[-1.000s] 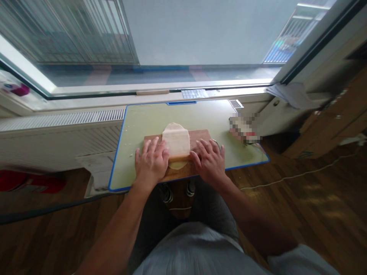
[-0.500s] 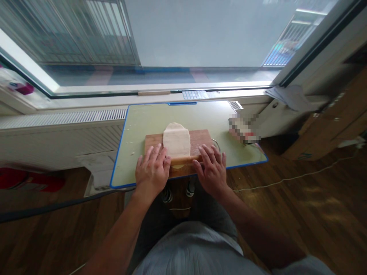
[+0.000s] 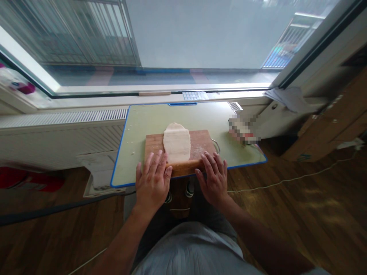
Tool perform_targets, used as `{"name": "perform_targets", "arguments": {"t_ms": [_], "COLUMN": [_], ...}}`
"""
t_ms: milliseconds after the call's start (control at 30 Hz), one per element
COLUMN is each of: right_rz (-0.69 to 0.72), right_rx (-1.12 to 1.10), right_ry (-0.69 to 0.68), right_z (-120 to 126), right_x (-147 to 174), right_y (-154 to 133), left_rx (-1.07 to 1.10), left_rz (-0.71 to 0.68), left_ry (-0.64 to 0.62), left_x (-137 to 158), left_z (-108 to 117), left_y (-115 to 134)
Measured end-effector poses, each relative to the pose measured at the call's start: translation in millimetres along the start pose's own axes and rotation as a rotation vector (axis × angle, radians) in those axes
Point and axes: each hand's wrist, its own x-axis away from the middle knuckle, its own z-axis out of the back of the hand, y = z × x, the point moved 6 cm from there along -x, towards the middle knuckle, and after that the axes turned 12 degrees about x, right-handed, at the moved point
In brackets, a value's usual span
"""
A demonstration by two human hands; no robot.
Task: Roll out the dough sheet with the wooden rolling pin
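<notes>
Head cam, far left of the frame: something red [image 3: 31, 179] sits low by a ribbed radiator [image 3: 63, 133]. Then comes the blue-edged table [image 3: 137, 118] in the middle, probably up against the window for the light.

Left hand [image 3: 152, 183], lower centre-left, has its fingers out and slightly spread over one end of the rolling pin [image 3: 183, 168]. Looks like a flat palm so the pin can turn freely, though the palm side is hidden.

Dead centre, the flattened dough [image 3: 177, 145] lies lengthwise across the wooden board [image 3: 200, 141], its near edge meeting the pin. Can't tell if any is tucked under. The board is likely there as a firm surface.

Right hand [image 3: 214, 179] covers the pin's other end, fingers also spread, thumb apart. Guessing it's one hand per end for even pressure. Just past it there's the board's metal handle [image 3: 218, 146], then a pixelated object [image 3: 241, 130].
</notes>
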Motion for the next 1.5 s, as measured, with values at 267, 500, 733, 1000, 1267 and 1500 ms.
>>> {"name": "perform_targets", "arguments": {"t_ms": [267, 500, 733, 1000, 1267, 1500], "right_rz": [-0.021, -0.043, -0.068, -0.077, -0.086, -0.043], "right_rx": [0.018, 0.042, 0.081, 0.092, 0.125, 0.102], "right_ry": [-0.074, -0.132, -0.251, -0.284, -0.300, -0.257], "right_z": [-6, -18, -37, -51, -36, -20], "right_x": [-27, -62, -99, -123, -104, -69], "right_y": [0, 0, 1, 2, -1, -3], "left_rx": [-0.025, -0.042, -0.046, -0.041, -0.105, -0.088], "left_rz": [0.024, 0.076, 0.105, 0.126, 0.038, 0.005], "left_ry": [-0.020, -0.014, 0.027, 0.067, -0.080, -0.130], "left_x": [-26, -62, -90, -112, -94, -62], "left_z": [-2, -6, -9, -11, -11, -8], "left_y": [-5, -9, -14, -20, -16, -10]}}
